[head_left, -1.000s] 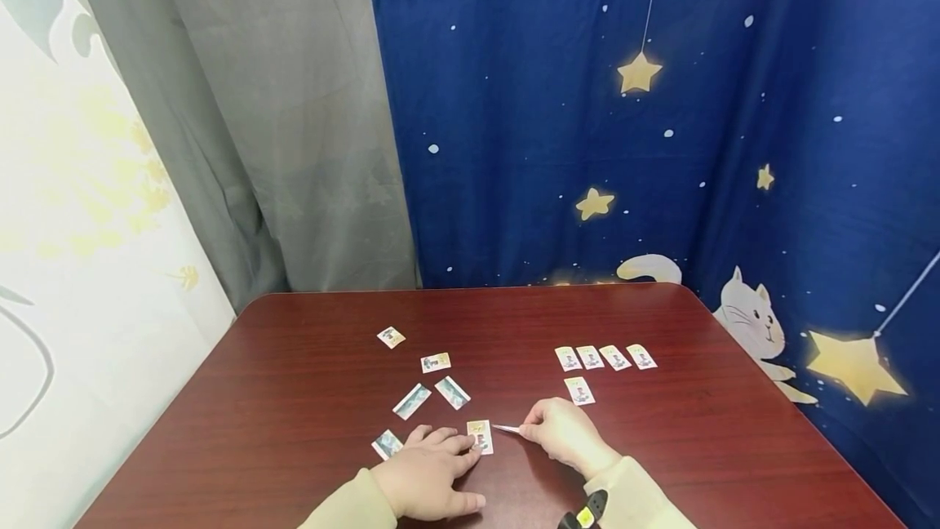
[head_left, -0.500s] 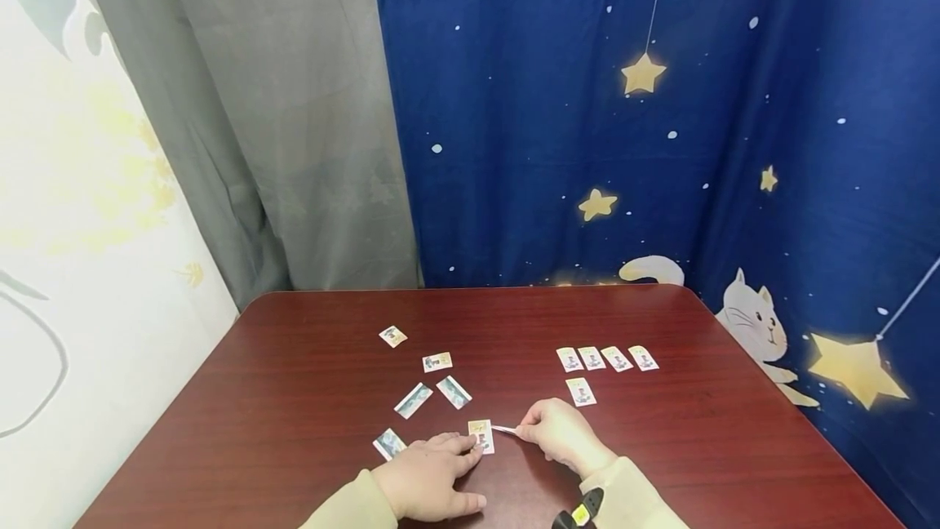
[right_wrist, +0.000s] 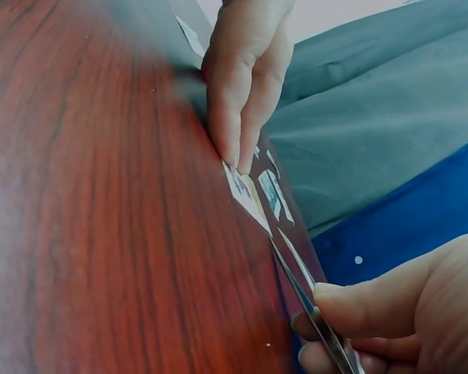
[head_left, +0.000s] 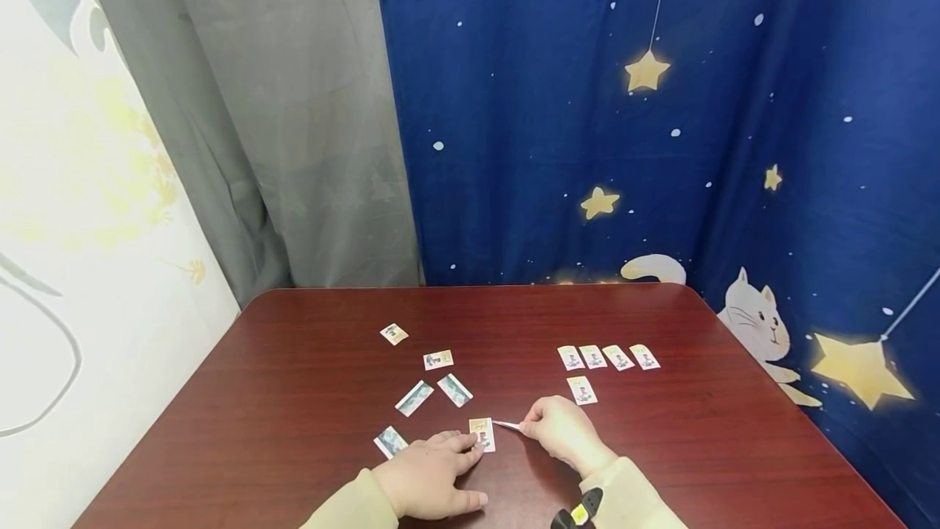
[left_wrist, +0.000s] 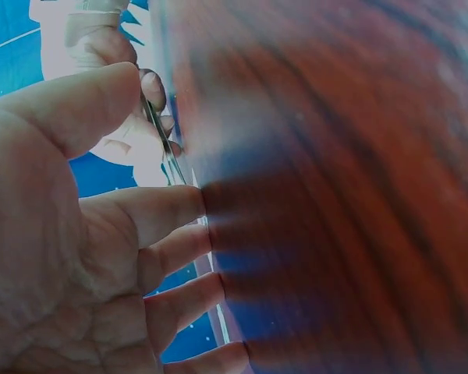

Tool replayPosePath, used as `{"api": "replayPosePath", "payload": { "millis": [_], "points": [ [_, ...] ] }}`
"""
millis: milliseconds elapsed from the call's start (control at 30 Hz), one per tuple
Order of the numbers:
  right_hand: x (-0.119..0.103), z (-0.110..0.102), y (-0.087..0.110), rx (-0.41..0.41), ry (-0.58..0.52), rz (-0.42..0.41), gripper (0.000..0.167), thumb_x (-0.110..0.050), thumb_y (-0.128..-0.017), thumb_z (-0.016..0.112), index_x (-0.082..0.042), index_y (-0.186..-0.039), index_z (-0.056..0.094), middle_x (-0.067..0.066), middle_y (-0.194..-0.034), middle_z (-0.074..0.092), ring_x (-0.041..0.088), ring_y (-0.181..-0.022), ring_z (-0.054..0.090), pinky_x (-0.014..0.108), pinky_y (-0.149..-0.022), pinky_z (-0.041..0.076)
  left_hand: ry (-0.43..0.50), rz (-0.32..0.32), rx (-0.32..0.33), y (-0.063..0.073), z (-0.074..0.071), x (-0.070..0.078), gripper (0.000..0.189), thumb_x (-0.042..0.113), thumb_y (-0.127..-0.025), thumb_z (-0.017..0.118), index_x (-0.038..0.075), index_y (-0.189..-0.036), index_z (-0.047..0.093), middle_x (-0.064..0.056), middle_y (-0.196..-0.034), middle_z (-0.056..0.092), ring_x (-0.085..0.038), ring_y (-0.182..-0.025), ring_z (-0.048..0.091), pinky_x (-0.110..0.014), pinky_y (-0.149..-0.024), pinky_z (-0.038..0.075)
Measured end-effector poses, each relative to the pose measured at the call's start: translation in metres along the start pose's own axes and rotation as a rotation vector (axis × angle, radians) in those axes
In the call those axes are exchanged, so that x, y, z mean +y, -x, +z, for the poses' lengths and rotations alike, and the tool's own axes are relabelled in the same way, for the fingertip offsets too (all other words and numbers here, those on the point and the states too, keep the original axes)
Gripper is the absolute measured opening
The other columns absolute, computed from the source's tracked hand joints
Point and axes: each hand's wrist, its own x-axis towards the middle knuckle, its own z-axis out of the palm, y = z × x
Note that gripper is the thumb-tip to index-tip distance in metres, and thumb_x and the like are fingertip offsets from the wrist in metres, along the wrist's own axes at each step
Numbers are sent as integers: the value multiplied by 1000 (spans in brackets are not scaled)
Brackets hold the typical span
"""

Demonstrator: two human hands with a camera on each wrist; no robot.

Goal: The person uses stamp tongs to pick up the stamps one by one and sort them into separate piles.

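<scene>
A small card [head_left: 481,428] with a yellow top and a printed figure lies on the table in front of me. My left hand [head_left: 429,476] is spread flat, palm down, and its fingertips press the card's lower left part. From the right, my right hand [head_left: 565,433] pinches a pair of metal tweezers [head_left: 507,425] between thumb and fingers. The tips of the tweezers are right at the card's right edge. In the right wrist view, the two slim arms of the tweezers [right_wrist: 296,282] stand slightly apart, close beside the corner of the card [right_wrist: 246,195].
On the dark red table [head_left: 308,398], several cards lie scattered left of centre, including a blue-grey card [head_left: 414,398] and a card [head_left: 389,441] partly under my left hand. At right, a row of cards [head_left: 592,357] has one more card [head_left: 583,390] below it. Curtains [head_left: 543,145] hang behind.
The view has shifted slightly. Both hands keep nearly the same place, with only small movements of the tweezers beside the card; the cards lie as before.
</scene>
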Motion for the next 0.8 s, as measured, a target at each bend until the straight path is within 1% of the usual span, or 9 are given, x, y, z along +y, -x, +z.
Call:
{"api": "replayPosePath", "payload": {
  "millis": [167, 267, 467, 800],
  "points": [
    [-3, 3, 0, -28, -73, 3, 19, -16, -78, 74, -15, -62, 64, -11, -44, 41, 4, -36, 41, 26, -39, 36, 1, 1, 0, 0, 0, 0, 66, 63, -85, 57, 19, -136, 58, 3, -142, 50, -21, -130, 45, -45, -98, 43],
    [-4, 4, 0, -30, -108, 1, 18, -14, -78, 74, -14, -62, 64, -11, -45, 42, 4, -36, 41, 26, -39, 36, 3, 3, -1, 1, -1, 0, 66, 62, -85, 56, 19, -136, 58, 3, -142, 49, -21, -130, 45, -44, -98, 44],
    [-1, 6, 1, -45, -190, 36, 16, -11, -78, 74, -11, -65, 65, -8, -51, 43, 6, -37, 40, 24, -38, 36, -4, 10, 3, 1, -3, 1, 66, 62, -85, 57, 19, -135, 58, 3, -142, 50, -20, -130, 45, -43, -98, 44],
    [0, 7, 0, -45, -206, 44, 15, -8, -78, 74, -11, -66, 66, -6, -52, 47, 6, -37, 39, 23, -37, 35, 6, 17, 8, 3, -4, 1, 66, 61, -85, 57, 19, -136, 57, 2, -142, 50, -20, -131, 45, -42, -99, 43]
  ]
}}
